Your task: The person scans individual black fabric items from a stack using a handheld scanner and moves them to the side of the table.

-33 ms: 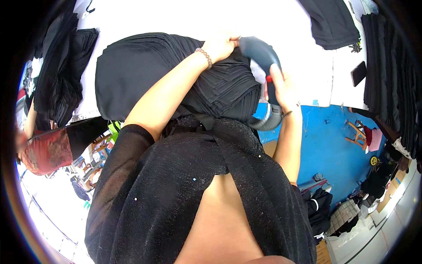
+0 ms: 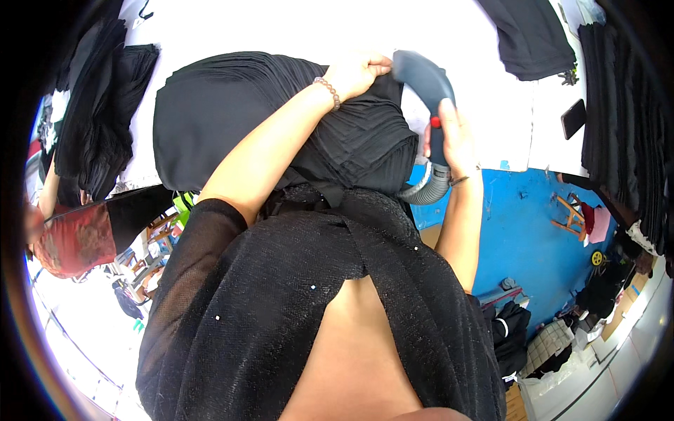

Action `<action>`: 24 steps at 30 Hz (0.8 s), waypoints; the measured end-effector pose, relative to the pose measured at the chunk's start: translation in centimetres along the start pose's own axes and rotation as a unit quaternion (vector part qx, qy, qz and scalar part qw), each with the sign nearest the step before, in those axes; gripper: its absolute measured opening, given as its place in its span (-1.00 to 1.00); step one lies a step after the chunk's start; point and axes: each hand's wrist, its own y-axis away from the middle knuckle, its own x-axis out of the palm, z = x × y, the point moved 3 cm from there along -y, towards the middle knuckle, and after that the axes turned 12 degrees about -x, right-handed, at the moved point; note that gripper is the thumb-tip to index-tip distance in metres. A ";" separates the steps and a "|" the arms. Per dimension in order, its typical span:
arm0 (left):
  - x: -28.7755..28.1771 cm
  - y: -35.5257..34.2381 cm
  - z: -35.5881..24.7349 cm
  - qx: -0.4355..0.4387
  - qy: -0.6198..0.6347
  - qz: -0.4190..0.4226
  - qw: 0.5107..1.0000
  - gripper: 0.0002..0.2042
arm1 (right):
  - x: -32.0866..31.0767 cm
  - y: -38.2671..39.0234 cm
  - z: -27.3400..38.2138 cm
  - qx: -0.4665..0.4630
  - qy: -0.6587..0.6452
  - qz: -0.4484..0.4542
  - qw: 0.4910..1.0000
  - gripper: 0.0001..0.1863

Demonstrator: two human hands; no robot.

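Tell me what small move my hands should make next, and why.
I'd probably hold your left hand steady at the edge of the black cloth pile and ease the dark grey tool in your right hand slightly rightward, because its nose sits very near your left fingers.

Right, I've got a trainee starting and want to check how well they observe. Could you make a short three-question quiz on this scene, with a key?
1. Multiple choice: what is the right hand gripping?
A) a pair of scissors
B) a curved dark tool with a ribbed grey hose
C) a wooden hammer

2. True or false: the left hand has a beaded bracelet at its wrist.

3. Fill the gap: the stacked cloth beneath the left forearm is ____ in colour.

Key: 1. B; 2. True; 3. black.
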 end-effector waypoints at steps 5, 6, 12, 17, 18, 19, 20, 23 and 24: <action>0.0 0.5 0.1 0.004 0.099 -0.014 0.995 -0.82 | -1.4 1.4 0.4 0.015 0.049 -0.003 0.999 -0.47; 0.2 0.5 0.2 -0.013 0.090 -0.016 0.996 -0.82 | -1.0 1.5 0.4 0.016 0.095 0.025 0.995 -0.47; -2.9 5.1 -3.2 0.237 -0.060 -0.232 0.941 -0.92 | -1.2 2.0 0.7 0.007 0.119 -0.082 0.989 -0.47; -3.0 9.4 -2.6 0.255 -0.082 -0.022 0.963 -0.92 | 1.8 1.0 1.8 -0.016 0.381 0.008 0.925 -0.28; -3.1 9.7 -2.6 0.260 -0.072 0.013 0.963 -0.93 | 2.1 -0.4 1.5 -0.022 0.374 -0.004 0.927 -0.27; -3.4 9.5 -2.7 0.228 -0.079 0.044 0.969 -0.91 | 1.9 -0.7 1.5 -0.022 0.376 -0.007 0.926 -0.27; -3.6 9.2 -2.6 0.226 -0.082 0.039 0.970 -0.91 | 1.9 -1.2 1.6 -0.008 0.363 0.001 0.932 -0.26; -3.4 6.6 -0.4 0.087 -0.110 -0.131 0.981 -0.77 | 0.8 0.5 -0.1 -0.014 0.354 0.027 0.935 -0.25; -3.0 6.0 -0.6 0.085 -0.108 -0.134 0.981 -0.77 | 0.5 1.5 -0.4 -0.010 0.341 0.032 0.939 -0.23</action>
